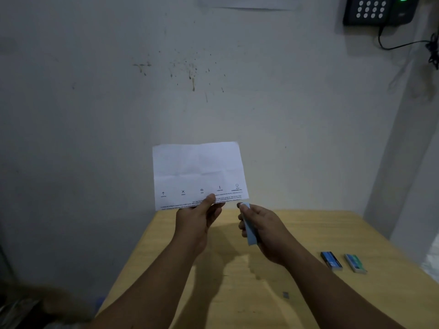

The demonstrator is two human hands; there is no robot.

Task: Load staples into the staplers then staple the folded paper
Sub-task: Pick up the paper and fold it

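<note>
Paper and stapler held up, well clear of the table

Left hand [200,216] pinches the paper [198,173] by its six-o'clock edge; right hand [261,230], at three o'clock, wraps the pale blue stapler [250,227]. So thin a pinch could let the sheet sag or slip, misplacing the staple.

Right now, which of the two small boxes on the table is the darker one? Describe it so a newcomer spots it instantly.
Start at the light wooden table and go to its right side, beyond the right hand. Two small flat staple boxes lie side by side there. The dark blue box is the one nearer the hand; its neighbour, the green and pale blue box, lies closer to the table edge.
</note>
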